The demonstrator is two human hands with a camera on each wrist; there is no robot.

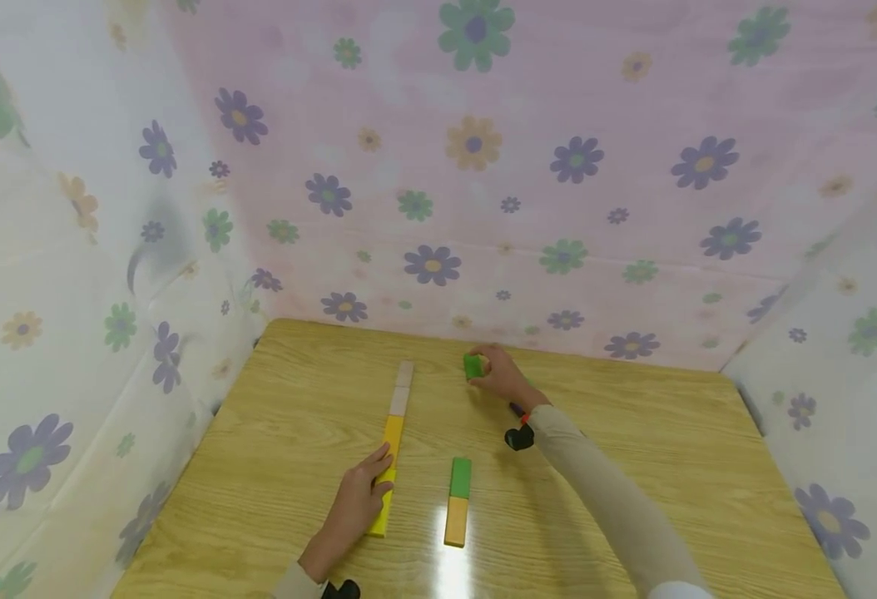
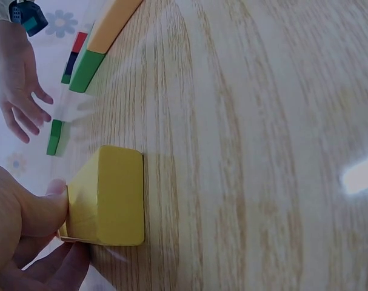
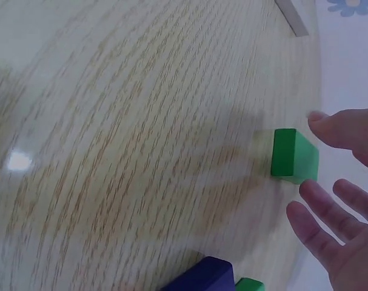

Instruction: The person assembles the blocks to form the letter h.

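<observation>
A row of blocks runs away from me on the table's left half: a yellow block (image 1: pixel 379 522) nearest, an orange-yellow block (image 1: pixel 393 431) beyond it, then pale wooden blocks (image 1: pixel 402 388). My left hand (image 1: pixel 354 497) pinches the yellow block between thumb and fingers; its near end (image 2: pixel 120 197) faces the left wrist camera. Toward the back of the table, a lone green block (image 1: pixel 472 367) lies by my right hand (image 1: pixel 503 376). In the right wrist view that hand's thumb (image 3: pixel 338 130) and spread fingers stand around the green block, with a gap at the thumb.
Between the arms, another green block (image 1: pixel 461 477) lies end to end with a light orange block (image 1: pixel 457 522). A dark purple block (image 3: pixel 202 276) and a red block (image 2: pixel 80 42) sit partly under the right wrist. Flowered cloth walls (image 1: pixel 476 249) border the wooden table (image 1: pixel 633 466).
</observation>
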